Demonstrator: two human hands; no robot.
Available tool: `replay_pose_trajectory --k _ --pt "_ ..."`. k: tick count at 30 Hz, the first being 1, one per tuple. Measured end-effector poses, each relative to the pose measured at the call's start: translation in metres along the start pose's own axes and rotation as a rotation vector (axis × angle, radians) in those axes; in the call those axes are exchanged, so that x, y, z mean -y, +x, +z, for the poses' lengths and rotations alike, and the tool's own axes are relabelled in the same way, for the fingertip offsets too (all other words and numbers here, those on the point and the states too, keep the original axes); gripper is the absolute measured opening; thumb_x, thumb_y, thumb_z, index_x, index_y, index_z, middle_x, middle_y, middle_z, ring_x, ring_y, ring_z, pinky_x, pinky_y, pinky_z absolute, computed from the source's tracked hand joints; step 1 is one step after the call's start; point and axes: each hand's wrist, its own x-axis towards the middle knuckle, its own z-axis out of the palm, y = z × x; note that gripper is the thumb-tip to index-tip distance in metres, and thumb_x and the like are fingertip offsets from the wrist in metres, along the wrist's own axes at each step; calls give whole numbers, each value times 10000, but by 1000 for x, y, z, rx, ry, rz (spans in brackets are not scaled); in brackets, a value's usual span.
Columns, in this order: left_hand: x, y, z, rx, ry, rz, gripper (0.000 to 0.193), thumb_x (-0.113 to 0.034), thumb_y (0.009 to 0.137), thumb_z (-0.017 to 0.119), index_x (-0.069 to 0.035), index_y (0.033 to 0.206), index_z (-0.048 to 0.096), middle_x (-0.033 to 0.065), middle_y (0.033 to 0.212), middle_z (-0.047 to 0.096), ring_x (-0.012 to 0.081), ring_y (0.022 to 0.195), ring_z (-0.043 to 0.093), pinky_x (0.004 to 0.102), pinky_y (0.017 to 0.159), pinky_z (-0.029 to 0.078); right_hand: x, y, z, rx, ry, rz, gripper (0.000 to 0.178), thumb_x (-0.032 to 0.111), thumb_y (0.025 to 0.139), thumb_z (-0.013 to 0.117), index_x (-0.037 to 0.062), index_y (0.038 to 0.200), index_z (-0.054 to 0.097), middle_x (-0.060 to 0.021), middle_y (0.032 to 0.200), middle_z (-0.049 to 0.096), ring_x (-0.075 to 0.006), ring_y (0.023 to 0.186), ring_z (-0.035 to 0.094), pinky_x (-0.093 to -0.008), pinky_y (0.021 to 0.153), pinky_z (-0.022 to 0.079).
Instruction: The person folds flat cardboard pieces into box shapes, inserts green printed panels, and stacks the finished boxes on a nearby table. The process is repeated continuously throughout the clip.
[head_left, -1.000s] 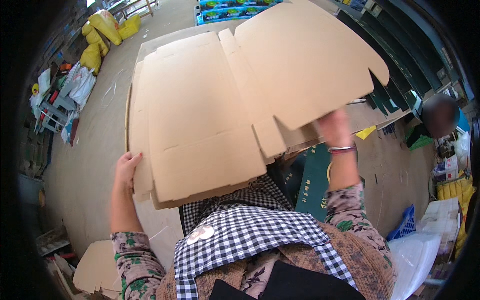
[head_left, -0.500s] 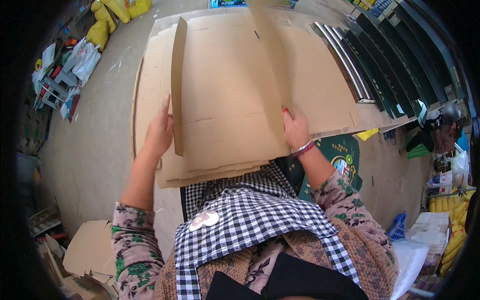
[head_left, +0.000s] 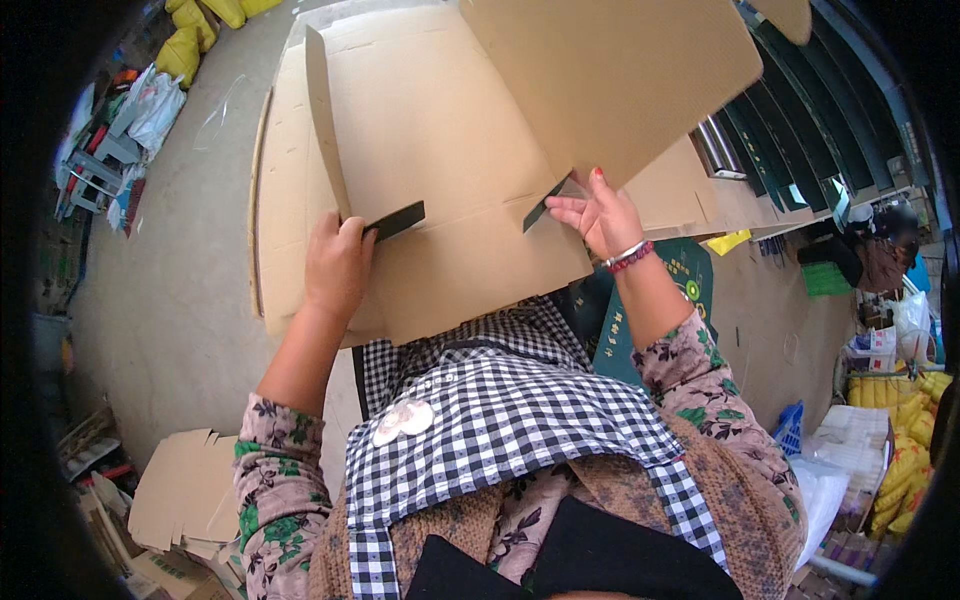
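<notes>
An unfolded cardboard box point(head_left: 440, 170) lies in front of me, plain brown inside. Its left side wall point(head_left: 325, 125) stands up, and the large right panel point(head_left: 620, 75) is raised and tilted. My left hand point(head_left: 338, 265) is closed, its fingers curled over the near end of the left wall, beside a dark green end flap point(head_left: 398, 221) turned inward. At the near right corner, my right hand point(head_left: 605, 218) has its fingers apart, the fingertips against a second dark flap point(head_left: 547, 205) that is angled inward.
More flat cardboard point(head_left: 660, 190) lies under the box on the table. Metal tubes point(head_left: 720, 148) and a row of dark green folded pieces point(head_left: 800, 120) are at the right. A green printed board point(head_left: 650, 310) leans below the table. Cardboard scraps point(head_left: 185, 490) lie at the lower left.
The right panel has swung up into a wide tilted sheet. Both end flaps now point inward. My left hand has moved right and curled closed; my right hand has turned, fingers spreading.
</notes>
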Motion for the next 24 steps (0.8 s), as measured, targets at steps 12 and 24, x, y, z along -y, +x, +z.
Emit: replay_pose_trajectory --k 12,24 --pt "2 -56 -17 223 76 165 758 52 715 608 -147 1411 382 283 1356 314 448 1227 393 461 1011 392 -19 -22 10 3 312 62 421 276 985 478 38 1312 363 -116 1322 368 -462 1193 462 -445 926 504" --pt "18 -11 -15 38 -525 -303 226 -182 866 615 22 928 690 256 1148 545 367 1112 515 398 937 412 28 -10 -23 111 -663 141 684 598 883 523 77 1320 450 -64 1184 594 -172 1045 574 -275 799 454"
